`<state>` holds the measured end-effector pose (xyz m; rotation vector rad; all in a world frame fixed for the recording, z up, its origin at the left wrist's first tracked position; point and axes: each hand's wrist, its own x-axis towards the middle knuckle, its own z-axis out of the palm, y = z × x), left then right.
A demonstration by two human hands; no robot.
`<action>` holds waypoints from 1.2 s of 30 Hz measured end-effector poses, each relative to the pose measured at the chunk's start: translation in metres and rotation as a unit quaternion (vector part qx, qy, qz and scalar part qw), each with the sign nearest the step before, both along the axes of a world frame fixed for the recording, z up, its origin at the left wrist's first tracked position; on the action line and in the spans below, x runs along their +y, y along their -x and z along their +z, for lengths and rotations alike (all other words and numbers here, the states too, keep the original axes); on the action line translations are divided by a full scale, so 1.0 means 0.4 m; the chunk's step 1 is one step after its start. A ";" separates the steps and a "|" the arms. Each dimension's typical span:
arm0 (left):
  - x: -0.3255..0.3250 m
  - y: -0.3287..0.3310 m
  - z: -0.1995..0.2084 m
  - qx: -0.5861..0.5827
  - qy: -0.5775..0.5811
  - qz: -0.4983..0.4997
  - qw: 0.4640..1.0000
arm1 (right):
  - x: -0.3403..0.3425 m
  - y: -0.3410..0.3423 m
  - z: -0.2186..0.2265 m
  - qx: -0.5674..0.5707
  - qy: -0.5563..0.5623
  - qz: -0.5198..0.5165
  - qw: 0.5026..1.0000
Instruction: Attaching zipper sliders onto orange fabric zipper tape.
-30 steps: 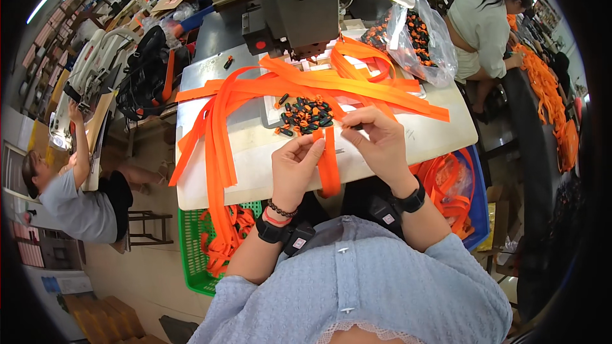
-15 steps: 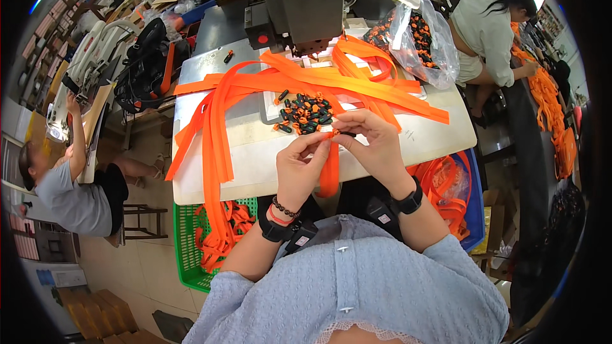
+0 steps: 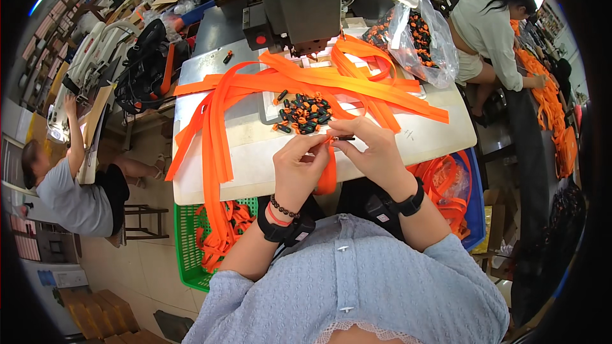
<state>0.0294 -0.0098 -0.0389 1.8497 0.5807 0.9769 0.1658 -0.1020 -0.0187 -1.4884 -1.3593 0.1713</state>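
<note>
My left hand pinches the end of an orange webbing strap, whose loose part hangs below my fingers over the table's front edge. Between the thumb and fingers of my right hand is a small black zipper pull, held right against the strap end. How the two join is hidden by my fingertips. Just beyond my hands lies a pile of black-and-orange pulls. Long orange straps cross one another behind the pile, some draping off the table's left side.
A sewing machine head stands over the white table. More pulls fill a clear plastic bag at the back right. Green and blue baskets hold orange straps below. One person sits left, another right.
My right fingers have shifted slightly, and more of the black pull now shows between them. My left hand has moved a little left, still gripping the strap.
</note>
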 end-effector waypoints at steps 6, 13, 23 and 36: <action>0.012 0.005 -0.034 -0.063 0.146 -0.063 0.985 | -0.003 0.008 0.027 0.164 -0.006 0.068 0.984; 0.032 0.026 -0.031 -0.125 0.235 -0.123 0.956 | 0.018 -0.019 -0.018 0.330 0.104 0.136 0.928; 0.062 0.091 -0.009 -0.248 0.523 -0.247 0.777 | 0.005 0.007 0.021 0.491 0.086 0.197 0.844; 0.045 0.093 -0.001 -0.165 0.476 -0.213 0.838 | 0.013 0.036 0.037 0.401 0.144 0.172 0.888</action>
